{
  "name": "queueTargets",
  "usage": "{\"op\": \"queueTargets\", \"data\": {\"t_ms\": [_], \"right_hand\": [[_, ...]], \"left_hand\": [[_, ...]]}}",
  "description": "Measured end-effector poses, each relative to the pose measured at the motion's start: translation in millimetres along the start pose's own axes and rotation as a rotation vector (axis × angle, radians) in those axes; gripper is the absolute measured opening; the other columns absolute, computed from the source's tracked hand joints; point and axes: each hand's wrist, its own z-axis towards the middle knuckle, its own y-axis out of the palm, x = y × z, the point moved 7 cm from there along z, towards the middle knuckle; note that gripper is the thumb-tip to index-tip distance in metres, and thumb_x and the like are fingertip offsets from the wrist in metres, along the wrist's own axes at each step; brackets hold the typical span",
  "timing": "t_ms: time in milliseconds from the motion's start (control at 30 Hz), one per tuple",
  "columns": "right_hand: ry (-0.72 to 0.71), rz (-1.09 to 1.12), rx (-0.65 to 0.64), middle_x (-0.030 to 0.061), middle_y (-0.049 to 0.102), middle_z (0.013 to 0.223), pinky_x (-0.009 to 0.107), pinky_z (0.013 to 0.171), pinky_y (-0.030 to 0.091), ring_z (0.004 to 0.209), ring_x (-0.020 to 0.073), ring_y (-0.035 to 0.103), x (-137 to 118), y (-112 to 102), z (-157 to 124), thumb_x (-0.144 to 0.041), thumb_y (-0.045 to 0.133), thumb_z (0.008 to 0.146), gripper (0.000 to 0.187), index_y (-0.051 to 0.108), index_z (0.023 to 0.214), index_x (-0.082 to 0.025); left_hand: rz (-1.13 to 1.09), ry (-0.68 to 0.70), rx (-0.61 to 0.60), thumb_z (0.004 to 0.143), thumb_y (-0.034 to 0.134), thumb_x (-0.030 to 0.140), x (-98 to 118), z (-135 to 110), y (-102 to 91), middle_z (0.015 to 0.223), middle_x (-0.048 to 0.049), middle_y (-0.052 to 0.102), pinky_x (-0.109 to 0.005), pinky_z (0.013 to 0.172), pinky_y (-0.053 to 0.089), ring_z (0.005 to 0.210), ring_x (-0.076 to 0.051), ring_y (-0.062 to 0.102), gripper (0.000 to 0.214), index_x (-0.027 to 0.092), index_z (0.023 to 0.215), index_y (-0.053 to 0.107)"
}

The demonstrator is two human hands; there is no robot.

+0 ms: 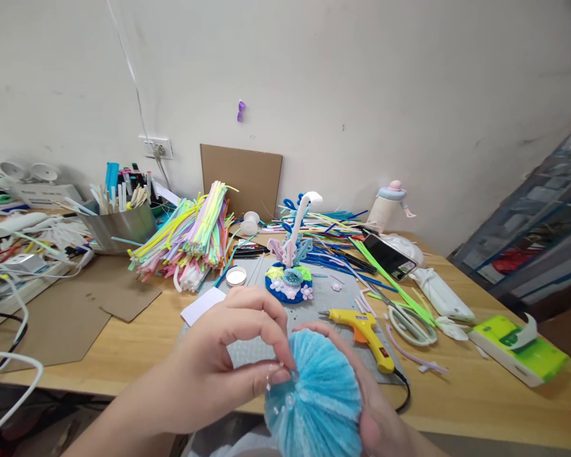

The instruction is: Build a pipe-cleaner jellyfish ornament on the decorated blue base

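Observation:
My right hand (375, 400) is wrapped round a light-blue, ribbed, rounded piece of fuzzy pipe cleaners (326, 387), mostly from behind and the right side. With thumb and forefinger pinched together, my left hand (247, 343) is at the piece's left edge. Small clear beads (289, 400) show on the blue piece, and a few more lie by my left fingertips. Exactly what the pinch holds is too small to tell. Beyond my hands, a pipe-cleaner ornament (290, 279) with a white curved neck, pastel leaves and small flowers stands on the grey cutting mat (257, 352).
A yellow glue gun (364, 330) lies right of my hands, with scissors (412, 324), a phone (390, 256) and a green tissue pack (518, 349) further right. Bundled pastel pipe cleaners (190, 238) and a metal pot of sticks (118, 230) stand at the left.

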Motion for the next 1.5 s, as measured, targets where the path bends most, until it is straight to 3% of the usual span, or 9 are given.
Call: {"op": "queueTargets", "data": {"t_ms": [233,500,800,900,1033,1167,1300,1500], "right_hand": [[-0.011,0.073,-0.010,0.0025,0.060,0.108,0.031,0.087,0.043,0.101,0.0221,0.057,7.4,-0.5,0.2,-0.055,0.079,0.046,0.077,0.055,0.115,-0.031],[0.008,0.074,0.001,0.0031,0.060,0.109,0.029,0.089,0.042,0.106,0.0224,0.055,4.1,6.2,2.3,-0.054,0.080,0.045,0.075,0.056,0.112,-0.032],[0.001,0.042,-0.050,0.0040,0.062,0.108,0.030,0.087,0.044,0.111,0.0240,0.052,1.5,10.4,0.3,-0.056,0.076,0.053,0.069,0.053,0.115,-0.034],[-0.027,0.078,-0.009,0.0037,0.060,0.112,0.034,0.088,0.044,0.110,0.0257,0.053,3.4,4.6,0.1,-0.055,0.075,0.054,0.070,0.052,0.116,-0.035],[-0.196,0.142,0.153,0.0023,0.058,0.113,0.036,0.086,0.046,0.104,0.0248,0.056,-5.7,-10.9,9.4,-0.047,0.077,0.058,0.067,0.047,0.117,-0.037],[-0.332,0.099,0.280,0.0013,0.056,0.112,0.032,0.084,0.045,0.099,0.0197,0.056,-17.4,-21.4,24.0,-0.034,0.075,0.066,0.059,0.042,0.115,-0.035],[-0.384,0.056,0.337,0.0007,0.054,0.112,0.031,0.084,0.045,0.099,0.0184,0.055,-19.9,-25.3,32.1,-0.031,0.074,0.068,0.058,0.038,0.113,-0.033],[-0.421,0.013,0.361,-0.0005,0.050,0.111,0.031,0.083,0.046,0.100,0.0179,0.053,-17.4,-27.1,31.0,-0.033,0.075,0.065,0.062,0.036,0.112,-0.034]], "left_hand": [[0.021,0.012,-0.011,0.076,0.060,0.016,1.0,1.3,1.7,0.090,-0.0036,0.056,-0.027,0.081,0.041,0.085,-0.015,0.053,0.003,0.018,0.074,0.059],[0.137,0.019,0.001,0.074,0.058,0.010,9.7,0.8,-2.9,0.082,-0.0011,0.057,-0.026,0.080,0.040,0.081,-0.013,0.054,0.011,0.019,0.072,0.063],[0.146,0.007,0.008,0.072,0.060,0.009,8.3,-1.3,-1.9,0.080,-0.0006,0.057,-0.028,0.081,0.041,0.080,-0.014,0.054,0.012,0.020,0.070,0.064],[0.107,-0.031,0.028,0.075,0.061,0.014,-0.4,-1.2,-3.9,0.089,-0.0023,0.059,-0.028,0.083,0.041,0.088,-0.016,0.055,0.009,0.021,0.080,0.063],[-0.051,-0.108,0.183,0.082,0.055,0.024,-24.6,3.2,-11.8,0.104,-0.0048,0.058,-0.031,0.089,0.040,0.101,-0.019,0.051,0.026,0.023,0.108,0.055],[-0.134,-0.179,0.348,0.081,0.058,0.033,-49.2,9.4,-10.1,0.106,-0.0054,0.057,-0.034,0.092,0.038,0.104,-0.021,0.050,0.031,0.023,0.109,0.053],[-0.138,-0.156,0.285,0.068,0.070,0.039,-58.2,15.9,8.9,0.129,-0.0075,0.048,-0.038,0.101,0.031,0.121,-0.027,0.040,0.064,0.025,0.124,0.044],[-0.090,-0.166,0.233,0.066,0.073,0.037,-67.3,18.7,26.0,0.137,-0.0080,0.043,-0.042,0.104,0.030,0.126,-0.029,0.037,0.076,0.027,0.132,0.037]]}}
